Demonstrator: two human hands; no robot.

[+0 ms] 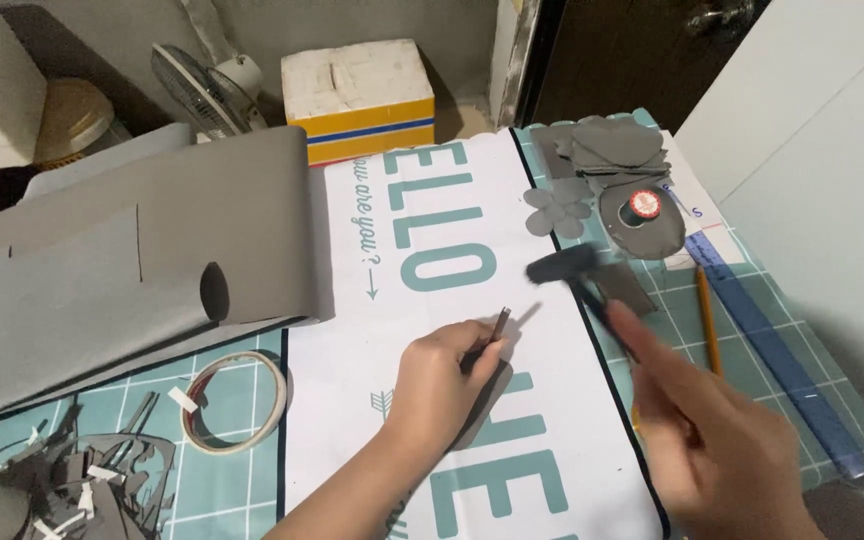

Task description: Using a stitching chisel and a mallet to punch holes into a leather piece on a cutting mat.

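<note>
My left hand [442,380] is closed around a small dark metal punch tool [497,325], its tip pointing up and away over a white printed sheet [432,330]. My right hand [697,420] is blurred with motion and grips a black-headed hammer [564,264] by its dark handle, the head raised just right of the punch. Past the hammer lie a grey flower-shaped cutout [557,208] and a stack of grey cut pieces [612,145], one with a round hole where a small red-topped spool [644,205] sits.
A large grey foam sheet [122,270] covers the left side. A tape roll [234,400] and grey scraps [62,480] lie on the teal cutting mat [222,490]. A pencil [707,320] and blue ruler [772,350] lie right. A yellow-and-white box [360,95] and a fan [202,90] stand behind.
</note>
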